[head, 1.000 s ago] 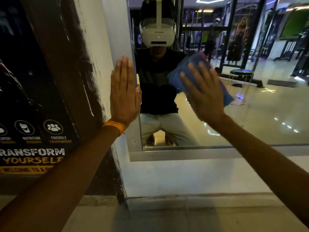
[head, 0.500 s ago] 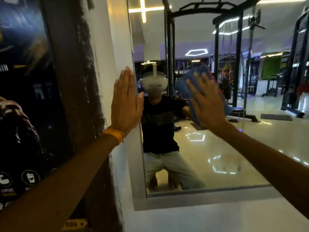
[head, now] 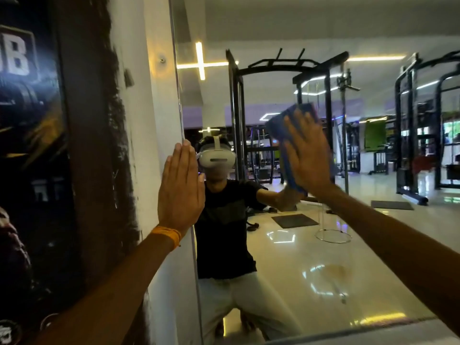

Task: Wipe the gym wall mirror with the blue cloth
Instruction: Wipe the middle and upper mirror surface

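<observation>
The gym wall mirror (head: 323, 257) fills the right of the view and reflects a kneeling person and gym racks. My right hand (head: 307, 158) lies flat with straight, spread fingers on the blue cloth (head: 277, 125), pressing it against the glass at about head height. The cloth shows above and to the left of the fingers; the rest is hidden under the palm. My left hand (head: 180, 188), with an orange band at the wrist, rests flat with straight fingers on the white frame (head: 159, 145) at the mirror's left edge.
A dark gym poster (head: 29, 145) covers the wall at the left, beside a rough black painted strip. The mirror's lower frame edge (head: 348, 333) runs along the bottom right. A small screw (head: 162, 61) sits in the white frame above my left hand.
My right hand has slid the blue cloth upward on the glass, and my view has tilted up. The left hand has stayed flat on the frame.
</observation>
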